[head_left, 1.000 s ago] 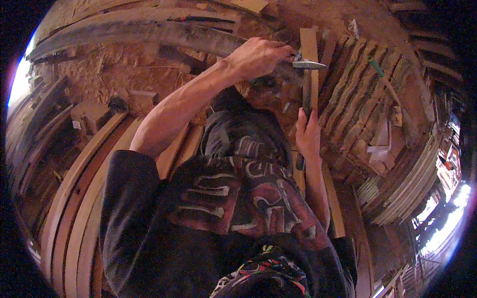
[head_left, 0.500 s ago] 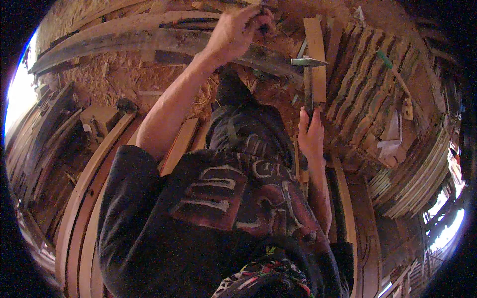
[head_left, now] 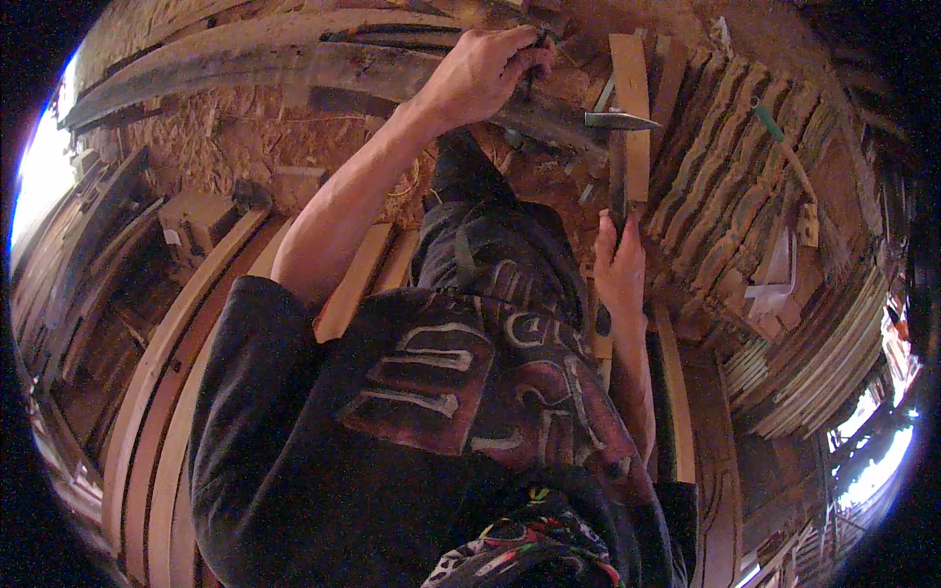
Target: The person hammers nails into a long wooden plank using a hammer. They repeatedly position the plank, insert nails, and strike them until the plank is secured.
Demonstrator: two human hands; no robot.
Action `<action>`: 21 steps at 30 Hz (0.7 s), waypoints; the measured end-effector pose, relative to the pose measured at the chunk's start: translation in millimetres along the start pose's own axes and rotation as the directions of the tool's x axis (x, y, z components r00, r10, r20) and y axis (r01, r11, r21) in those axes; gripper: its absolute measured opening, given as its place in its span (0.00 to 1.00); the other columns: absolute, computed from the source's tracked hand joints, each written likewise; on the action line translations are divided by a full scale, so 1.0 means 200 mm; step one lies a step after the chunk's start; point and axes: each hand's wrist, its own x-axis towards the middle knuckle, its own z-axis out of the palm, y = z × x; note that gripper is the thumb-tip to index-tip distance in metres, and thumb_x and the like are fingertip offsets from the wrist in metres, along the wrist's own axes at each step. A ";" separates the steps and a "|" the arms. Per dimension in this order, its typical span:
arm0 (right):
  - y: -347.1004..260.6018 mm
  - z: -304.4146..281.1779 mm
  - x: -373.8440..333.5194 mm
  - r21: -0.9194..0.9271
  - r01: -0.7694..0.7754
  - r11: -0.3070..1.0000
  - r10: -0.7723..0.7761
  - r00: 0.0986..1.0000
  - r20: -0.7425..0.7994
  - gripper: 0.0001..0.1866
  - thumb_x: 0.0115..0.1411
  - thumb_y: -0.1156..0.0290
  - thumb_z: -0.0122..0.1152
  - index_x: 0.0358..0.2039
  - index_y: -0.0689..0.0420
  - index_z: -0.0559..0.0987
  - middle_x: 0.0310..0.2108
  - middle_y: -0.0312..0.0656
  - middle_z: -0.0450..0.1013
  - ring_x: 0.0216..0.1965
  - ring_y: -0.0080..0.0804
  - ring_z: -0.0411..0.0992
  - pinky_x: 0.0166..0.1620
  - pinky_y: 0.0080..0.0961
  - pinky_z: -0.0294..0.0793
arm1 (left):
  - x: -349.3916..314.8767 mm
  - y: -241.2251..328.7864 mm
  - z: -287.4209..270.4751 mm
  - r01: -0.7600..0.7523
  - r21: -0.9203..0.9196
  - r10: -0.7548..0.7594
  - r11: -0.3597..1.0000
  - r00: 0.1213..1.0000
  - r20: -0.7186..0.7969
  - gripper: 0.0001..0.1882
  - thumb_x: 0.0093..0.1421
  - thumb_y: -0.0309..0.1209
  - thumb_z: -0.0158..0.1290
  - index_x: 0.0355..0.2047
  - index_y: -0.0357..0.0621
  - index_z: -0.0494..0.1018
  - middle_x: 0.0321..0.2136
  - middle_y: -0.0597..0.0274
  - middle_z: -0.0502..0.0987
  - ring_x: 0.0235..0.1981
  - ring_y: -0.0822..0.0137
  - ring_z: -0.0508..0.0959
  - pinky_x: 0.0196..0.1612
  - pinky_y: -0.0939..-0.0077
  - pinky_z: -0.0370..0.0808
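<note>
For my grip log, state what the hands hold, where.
Right hand: hammer, by its handle. Left hand: apparently something dark, in the fingers; part unclear.

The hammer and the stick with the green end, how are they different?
The hammer has a metal head set crosswise on a dark handle; the green-ended stick is light brown for most of its length.
The hammer is held in the right hand, while no hand is on the stick.
The hammer's handle runs nearly straight up the picture; the stick slants.
Both are long and slim.
</note>
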 end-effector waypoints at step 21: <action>-0.57 -0.54 0.25 -0.163 0.240 0.957 -0.245 0.969 -0.013 0.23 0.69 0.59 0.50 0.53 0.68 0.72 0.45 0.65 0.74 0.46 0.60 0.74 0.47 0.44 0.74 | -0.05 -0.08 0.02 -0.129 -0.013 0.130 0.992 0.989 0.069 0.11 0.59 0.25 0.54 0.42 0.40 0.79 0.31 0.51 0.81 0.36 0.47 0.81 0.40 0.60 0.78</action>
